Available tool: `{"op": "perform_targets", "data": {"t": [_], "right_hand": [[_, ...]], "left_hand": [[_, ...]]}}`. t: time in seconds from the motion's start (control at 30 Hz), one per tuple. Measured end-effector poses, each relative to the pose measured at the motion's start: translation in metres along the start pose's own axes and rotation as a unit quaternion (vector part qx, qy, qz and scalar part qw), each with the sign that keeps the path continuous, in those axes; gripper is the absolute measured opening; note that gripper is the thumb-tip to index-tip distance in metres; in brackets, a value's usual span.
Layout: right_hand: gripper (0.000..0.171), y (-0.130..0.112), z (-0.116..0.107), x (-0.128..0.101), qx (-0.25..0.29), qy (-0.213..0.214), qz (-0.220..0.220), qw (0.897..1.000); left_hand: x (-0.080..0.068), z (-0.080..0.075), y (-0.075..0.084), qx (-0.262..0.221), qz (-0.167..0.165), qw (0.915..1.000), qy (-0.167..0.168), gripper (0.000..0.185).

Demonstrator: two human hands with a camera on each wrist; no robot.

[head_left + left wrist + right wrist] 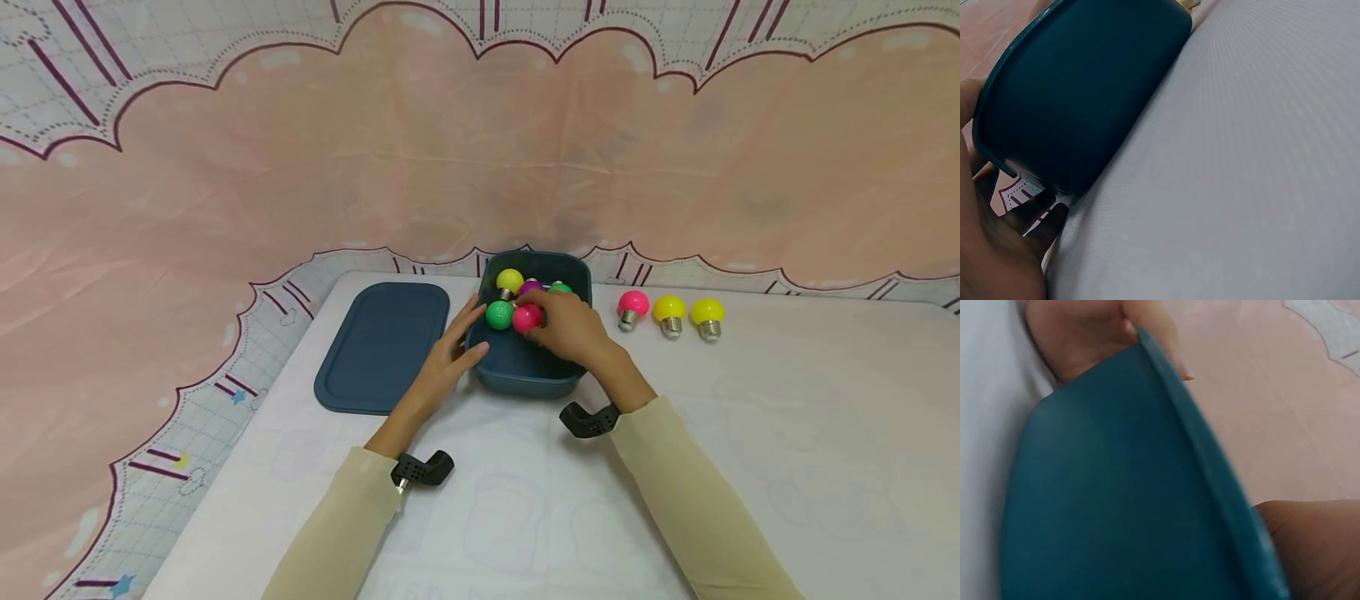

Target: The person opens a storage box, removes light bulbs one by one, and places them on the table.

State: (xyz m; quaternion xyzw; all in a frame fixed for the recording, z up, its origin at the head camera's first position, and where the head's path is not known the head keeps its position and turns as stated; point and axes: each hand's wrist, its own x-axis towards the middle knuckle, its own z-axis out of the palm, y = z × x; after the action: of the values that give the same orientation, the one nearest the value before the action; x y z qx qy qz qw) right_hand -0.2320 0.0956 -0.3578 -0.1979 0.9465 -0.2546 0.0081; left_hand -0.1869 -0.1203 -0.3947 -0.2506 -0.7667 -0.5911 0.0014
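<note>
A dark blue plastic container (531, 385) stands on the white table with several colored light bulbs inside. My left hand (442, 367) holds its left side, thumb over the rim and fingers along the outer wall. Inside the container, my right hand (566, 325) pinches a pink light bulb (527, 318). Around that bulb lie a green bulb (498, 315), a yellow bulb (510, 280), a purple bulb (531, 288) and another green bulb (560, 287) partly behind my right hand. Both wrist views show mainly the container's outer wall (1085, 94), hiding the bulbs.
To the left of the container lies a flat dark blue lid (384, 346). On the right, a pink bulb (633, 303) and two yellow bulbs (670, 310) form a row on the table. A patterned pink cloth (480, 158) hangs behind the table's far edge.
</note>
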Motion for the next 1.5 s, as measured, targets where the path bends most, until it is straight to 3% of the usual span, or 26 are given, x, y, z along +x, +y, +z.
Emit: {"op": "perform_targets", "data": {"t": [0.17, 0.5, 0.63, 0.87, 1.07, 1.13, 1.37, 1.5], "right_hand": [[0.05, 0.001, -0.009, -0.005, 0.027, 0.009, -0.005, 1.0], [0.049, 0.009, -0.037, -0.021, 0.012, 0.039, -0.011, 0.999], [0.046, 0.016, -0.049, -0.03, 0.0, 0.053, -0.012, 0.999], [0.048, 0.034, -0.074, -0.044, -0.008, 0.092, 0.007, 0.996], [0.05, 0.046, -0.096, -0.056, -0.014, 0.108, 0.011, 0.994], [0.051, 0.049, -0.1, -0.06, -0.006, 0.109, 0.016, 0.994], [0.051, 0.067, -0.111, -0.073, 0.008, 0.134, 0.028, 0.991], [0.051, 0.078, -0.117, -0.081, 0.006, 0.14, 0.039, 0.989]], "left_hand": [[0.003, 0.001, -0.023, 0.007, 0.008, 0.9999, 0.006, 0.054], [0.003, 0.0, -0.028, 0.007, 0.009, 0.9999, 0.009, 0.055], [0.003, 0.0, -0.023, 0.006, 0.001, 1.0, 0.006, 0.055], [-0.002, 0.001, 0.009, 0.006, -0.007, 0.9999, -0.003, 0.054], [-0.003, 0.001, 0.011, 0.008, -0.011, 0.9999, -0.002, 0.054], [-0.003, 0.001, 0.009, 0.009, -0.012, 0.9999, -0.002, 0.054], [0.002, 0.0, -0.026, 0.012, -0.001, 0.9999, 0.004, 0.055], [0.002, 0.001, -0.027, 0.01, 0.008, 0.9999, 0.007, 0.055]]}}
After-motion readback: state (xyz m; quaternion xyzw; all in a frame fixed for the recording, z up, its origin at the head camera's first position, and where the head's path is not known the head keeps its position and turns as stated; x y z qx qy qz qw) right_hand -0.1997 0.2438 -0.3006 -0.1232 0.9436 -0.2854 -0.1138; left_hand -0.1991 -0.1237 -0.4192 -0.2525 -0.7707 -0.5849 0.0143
